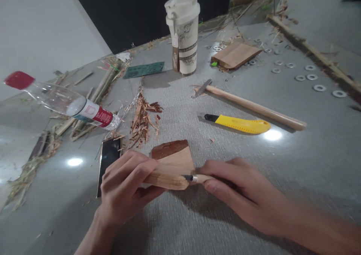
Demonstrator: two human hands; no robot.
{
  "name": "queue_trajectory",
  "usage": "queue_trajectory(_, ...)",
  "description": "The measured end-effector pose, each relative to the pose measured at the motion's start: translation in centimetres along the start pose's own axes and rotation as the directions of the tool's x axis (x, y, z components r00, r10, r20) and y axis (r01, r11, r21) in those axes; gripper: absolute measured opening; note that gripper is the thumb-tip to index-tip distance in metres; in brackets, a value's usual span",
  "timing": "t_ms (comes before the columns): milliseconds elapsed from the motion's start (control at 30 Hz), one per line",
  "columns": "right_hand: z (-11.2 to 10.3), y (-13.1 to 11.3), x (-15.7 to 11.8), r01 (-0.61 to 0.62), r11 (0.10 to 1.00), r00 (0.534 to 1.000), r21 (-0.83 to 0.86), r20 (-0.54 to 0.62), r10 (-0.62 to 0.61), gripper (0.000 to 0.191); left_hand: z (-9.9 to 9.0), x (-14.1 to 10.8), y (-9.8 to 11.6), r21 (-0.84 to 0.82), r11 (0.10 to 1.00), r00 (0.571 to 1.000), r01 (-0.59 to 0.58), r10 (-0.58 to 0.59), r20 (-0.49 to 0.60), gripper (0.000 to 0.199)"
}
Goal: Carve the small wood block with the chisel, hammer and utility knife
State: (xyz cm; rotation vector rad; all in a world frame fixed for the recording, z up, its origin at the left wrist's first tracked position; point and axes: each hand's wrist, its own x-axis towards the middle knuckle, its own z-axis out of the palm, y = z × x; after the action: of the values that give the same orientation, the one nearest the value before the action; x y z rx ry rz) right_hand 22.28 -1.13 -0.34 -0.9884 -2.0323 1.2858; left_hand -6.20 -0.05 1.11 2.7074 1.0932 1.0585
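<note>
My left hand (pixel 126 185) grips a pale wooden block (pixel 169 177) from the left, fingers wrapped over its end. From the right, my right hand (pixel 239 191) pinches the light handle of a small carving tool (pixel 199 178), whose dark blade meets the block's right end. Just behind the block lies a wood piece with dark bark (pixel 170 150) along one edge; whether the two are joined cannot be told. A yellow utility knife (pixel 242 124) lies beyond my right hand, and a small hammer (pixel 254 106) with a wooden handle rests behind it.
A white lidded cup (pixel 187 37) stands at the back. On the left are a plastic bottle (pixel 76 104) with a red cap, a black rectangular object (pixel 108 161) and wood shavings (pixel 142 121). A wooden board (pixel 237 55) and several metal washers (pixel 311 77) lie back right.
</note>
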Motion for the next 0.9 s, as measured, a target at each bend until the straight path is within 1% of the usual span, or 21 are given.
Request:
queue_trajectory(100, 0.1, 0.1, -0.3, 0.01, 1.0, 1.0, 0.006, 0.023, -0.01, 0.039, 0.1, 0.0, 0.0, -0.047, 0.999, 1.0, -0.017, 0.016, -0.026, 0.029)
queue_trajectory(200, 0.0, 0.0, -0.4, -0.008, 1.0, 0.998, 0.025, 0.068, 0.006, 0.043, 0.2, -0.1, -0.3, -0.071, 0.997, 0.998, -0.04, 0.037, -0.044, 0.032)
queue_trajectory(300, -0.1, -0.2, -0.3, -0.031, 0.999, 0.996, 0.043, 0.081, 0.028, 0.046, 0.3, -0.4, -0.6, -0.076, 0.995, 0.997, -0.057, 0.053, -0.061, 0.034)
queue_trajectory(433, -0.3, -0.4, -0.1, -0.059, 0.993, 0.995, 0.1, 0.086, 0.051, 0.045, 0.2, -0.6, -0.8, -0.053, 0.996, 0.995, -0.073, 0.069, -0.068, 0.039)
queue_trajectory(600, -0.3, -0.1, -0.3, -0.125, 0.982, 0.985, 0.139, 0.139, 0.106, 0.043, 0.1, -0.7, -0.9, -0.045, 0.997, 0.996, -0.067, 0.065, -0.055, 0.045)
queue_trajectory(667, -0.3, 0.0, -0.4, -0.133, 0.983, 0.983, 0.131, 0.141, 0.114, 0.043, 0.1, -0.9, -1.0, -0.05, 0.996, 0.997, -0.07, 0.068, -0.04, 0.044)
queue_trajectory(733, -0.4, 0.0, -0.4, -0.114, 0.988, 0.987, 0.104, 0.129, 0.1, 0.044, 0.1, -1.1, -1.1, -0.05, 0.997, 0.998, -0.057, 0.055, -0.04, 0.045)
queue_trajectory(800, -0.4, -0.3, -0.2, -0.08, 0.996, 0.991, 0.047, 0.113, 0.074, 0.045, 0.2, -1.1, -1.1, -0.04, 0.998, 0.998, -0.044, 0.042, -0.051, 0.047)
queue_trajectory(900, -0.3, -0.9, -0.1, -0.031, 0.998, 0.997, -0.051, 0.068, 0.034, 0.043, 0.2, -0.9, -0.9, -0.008, 0.999, 0.998, -0.054, 0.054, -0.044, 0.046)
